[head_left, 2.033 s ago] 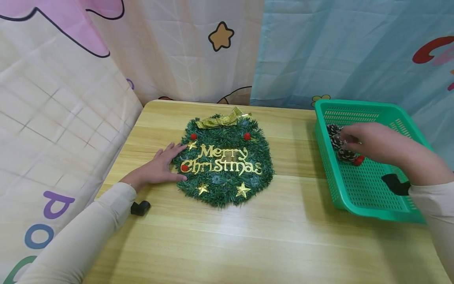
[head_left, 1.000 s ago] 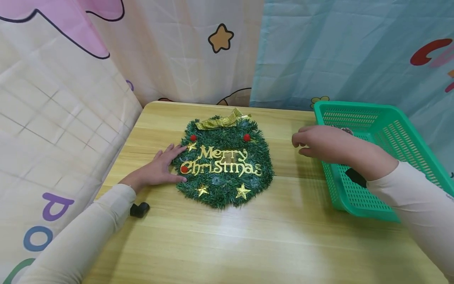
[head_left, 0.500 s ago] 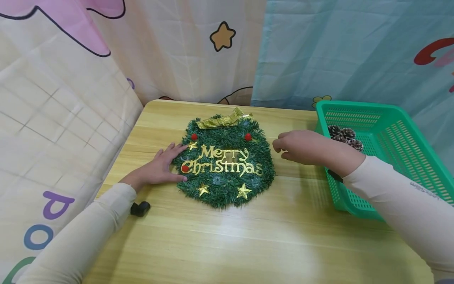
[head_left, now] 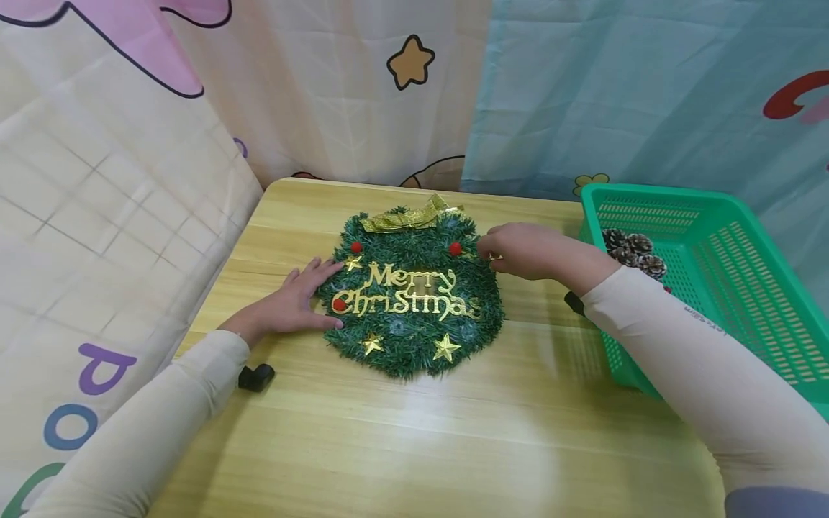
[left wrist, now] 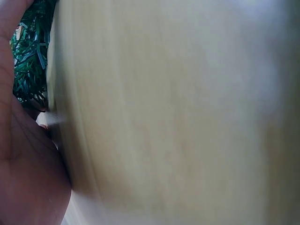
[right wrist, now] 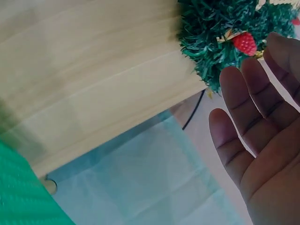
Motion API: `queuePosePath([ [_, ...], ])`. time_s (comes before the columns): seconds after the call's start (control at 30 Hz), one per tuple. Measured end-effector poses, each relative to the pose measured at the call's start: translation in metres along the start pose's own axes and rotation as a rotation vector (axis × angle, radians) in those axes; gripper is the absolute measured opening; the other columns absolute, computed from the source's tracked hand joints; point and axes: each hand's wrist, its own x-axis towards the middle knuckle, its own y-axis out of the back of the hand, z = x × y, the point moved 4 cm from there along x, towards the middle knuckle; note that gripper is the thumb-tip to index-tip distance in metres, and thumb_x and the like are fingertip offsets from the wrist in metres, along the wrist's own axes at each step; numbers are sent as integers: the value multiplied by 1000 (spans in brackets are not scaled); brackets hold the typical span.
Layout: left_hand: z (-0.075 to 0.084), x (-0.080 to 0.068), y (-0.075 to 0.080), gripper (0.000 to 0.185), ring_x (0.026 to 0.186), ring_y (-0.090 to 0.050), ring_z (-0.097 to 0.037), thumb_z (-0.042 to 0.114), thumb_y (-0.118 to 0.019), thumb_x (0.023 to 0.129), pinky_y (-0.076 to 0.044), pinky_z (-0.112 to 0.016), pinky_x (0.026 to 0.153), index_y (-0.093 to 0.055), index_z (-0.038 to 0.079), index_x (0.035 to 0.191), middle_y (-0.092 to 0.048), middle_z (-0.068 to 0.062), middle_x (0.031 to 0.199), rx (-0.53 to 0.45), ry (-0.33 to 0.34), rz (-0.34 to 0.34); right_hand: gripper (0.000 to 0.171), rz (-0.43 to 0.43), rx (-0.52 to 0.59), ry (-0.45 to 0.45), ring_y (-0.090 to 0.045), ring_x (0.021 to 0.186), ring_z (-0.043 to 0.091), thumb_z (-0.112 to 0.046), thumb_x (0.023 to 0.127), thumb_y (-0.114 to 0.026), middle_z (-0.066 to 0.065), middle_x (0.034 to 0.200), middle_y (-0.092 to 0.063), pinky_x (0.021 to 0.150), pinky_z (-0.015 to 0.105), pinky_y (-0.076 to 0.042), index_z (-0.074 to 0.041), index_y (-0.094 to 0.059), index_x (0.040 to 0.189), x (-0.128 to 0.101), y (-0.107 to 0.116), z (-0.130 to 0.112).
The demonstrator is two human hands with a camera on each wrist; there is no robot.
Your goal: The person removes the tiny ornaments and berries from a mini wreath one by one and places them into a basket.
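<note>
Wreath [head_left: 411,298] lies flat on bench [head_left: 453,432]; left hand [head_left: 291,306] spread against its edge, right hand [head_left: 524,250] pinching small gold piece [head_left: 494,257] at its rim. Green basket [head_left: 745,316] with pinecones [head_left: 631,252] stands right.

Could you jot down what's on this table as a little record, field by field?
Surface: wooden table
Centrepiece: green wreath lying flat, gold Merry Christmas lettering, gold bow at top
Left hand: rests flat on the table, fingers touching the wreath's left edge
Right hand: at the wreath's upper right edge, pinching a small gold piece
Basket: green plastic, to the right, holds pine cones
</note>
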Motion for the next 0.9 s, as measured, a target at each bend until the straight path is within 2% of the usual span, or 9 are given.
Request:
queuePosePath([
  [0.27, 2, -1, 1, 111, 150, 9, -33, 54, -79, 79, 10, -59, 115, -12, 22, 161, -4, -11, 166, 2, 0, 5, 3, 74, 88, -9, -53, 79, 22, -7, 96, -65, 5, 90, -60, 72, 42, -45, -7, -62, 95, 20, -3, 13],
  [0.43, 2, -2, 1, 111, 150, 9, -34, 54, -79, 79, 10, -58, 115, -12, 22, 161, -4, -10, 166, 0, -3, 6, 9, 122, 122, -1, -50, 75, 23, -6, 97, -63, 5, 85, -57, 70, 42, -41, -8, -59, 88, 28, -5, 14],
  [0.77, 1, -2, 0, 110, 150, 9, -32, 54, -79, 79, 10, -57, 116, -12, 23, 161, -5, -10, 166, -3, 3, 5, 6, 240, 138, -22, -51, 73, 22, -9, 96, -63, 4, 86, -61, 70, 40, -44, -8, -63, 91, 45, -13, 17],
  [0.9, 0, -2, 0, 110, 150, 9, -32, 55, -79, 79, 10, -57, 116, -11, 24, 161, -4, -9, 166, 2, 7, 3, 3, 259, 145, -23, -55, 75, 22, -11, 96, -65, 4, 89, -64, 73, 41, -46, -8, -66, 94, 51, -15, 16],
])
